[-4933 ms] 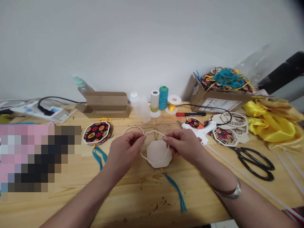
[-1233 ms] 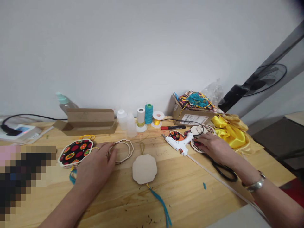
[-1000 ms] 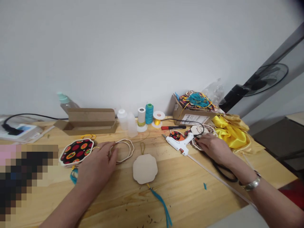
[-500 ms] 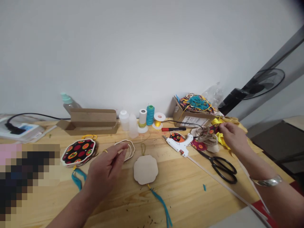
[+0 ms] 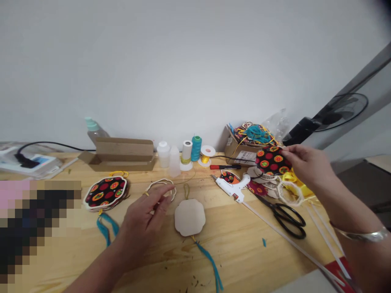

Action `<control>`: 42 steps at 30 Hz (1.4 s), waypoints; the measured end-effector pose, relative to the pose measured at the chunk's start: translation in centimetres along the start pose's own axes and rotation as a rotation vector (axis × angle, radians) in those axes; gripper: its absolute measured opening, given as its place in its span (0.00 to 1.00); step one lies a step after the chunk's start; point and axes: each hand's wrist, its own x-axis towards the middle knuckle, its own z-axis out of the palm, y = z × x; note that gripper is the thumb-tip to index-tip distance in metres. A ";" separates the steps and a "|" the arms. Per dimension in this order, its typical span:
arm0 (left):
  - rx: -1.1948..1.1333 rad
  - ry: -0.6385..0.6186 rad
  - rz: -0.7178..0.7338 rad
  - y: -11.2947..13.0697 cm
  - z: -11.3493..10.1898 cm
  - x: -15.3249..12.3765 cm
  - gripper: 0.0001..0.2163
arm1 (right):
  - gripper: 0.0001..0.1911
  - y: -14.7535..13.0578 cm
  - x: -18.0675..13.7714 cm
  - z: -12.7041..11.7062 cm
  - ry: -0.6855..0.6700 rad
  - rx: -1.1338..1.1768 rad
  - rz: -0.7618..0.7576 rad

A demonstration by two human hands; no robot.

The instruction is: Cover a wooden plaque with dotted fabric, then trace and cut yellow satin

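Note:
My right hand [image 5: 307, 165] is raised over the right side of the wooden table [image 5: 244, 252], pinching a black fabric-covered piece with red and orange circles [image 5: 273, 160]. My left hand [image 5: 146, 211] hovers low with fingers spread, its fingertips near thin wooden frames [image 5: 161, 188] and holding nothing. A plain wooden scalloped piece [image 5: 190, 211] with a yellow loop and a teal tassel [image 5: 210, 264] lies just to its right. A stack of patterned pieces [image 5: 105, 192] sits to the left.
A white glue gun [image 5: 232, 187], black scissors [image 5: 287, 215], long glue sticks [image 5: 293, 244] and cut-out wooden pieces [image 5: 288, 191] lie at the right. Thread spools [image 5: 196, 148], small bottles [image 5: 166, 154], an open cardboard tray [image 5: 119, 154], a box of scraps [image 5: 250, 140] and yellow cloth [image 5: 293, 179] line the back.
Both hands let go of the frame over the plain piece. My right hand reached to the pile at the right and lifted out a patterned piece; my left hand rose off the frames.

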 end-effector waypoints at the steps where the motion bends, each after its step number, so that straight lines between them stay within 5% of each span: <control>1: -0.057 -0.028 -0.023 0.2 0.0 0.0 0.15 | 0.17 -1.0 -0.4 0.7 -0.038 0.064 0.054; 9: -0.577 -0.251 -0.243 1.1 -0.5 0.2 0.24 | 0.12 -9.2 -5.4 8.5 -0.517 0.588 0.143; 14: -0.865 -0.204 -0.319 1.2 -0.2 0.3 0.19 | 0.10 -11.1 -7.6 13.0 -0.605 0.628 0.094; 18: -0.840 -0.164 -0.506 1.2 0.2 0.6 0.15 | 0.08 -11.1 -8.5 15.1 -0.669 0.664 0.141; 22: -0.911 -0.163 -0.629 0.8 0.6 0.7 0.15 | 0.09 -10.1 -9.0 16.2 -0.629 0.600 0.069; 28: -0.959 -0.205 -0.682 1.0 1.0 0.3 0.13 | 0.25 -9.4 -9.8 16.8 -0.610 0.664 -0.025; 33: -0.977 -0.260 -0.704 1.2 1.1 -0.2 0.11 | 0.14 -9.1 -10.7 16.8 -0.484 0.600 -0.219; 42: -1.055 -0.394 -0.632 0.9 1.6 -0.5 0.10 | 0.08 -9.0 -10.6 16.4 -0.553 0.560 -0.413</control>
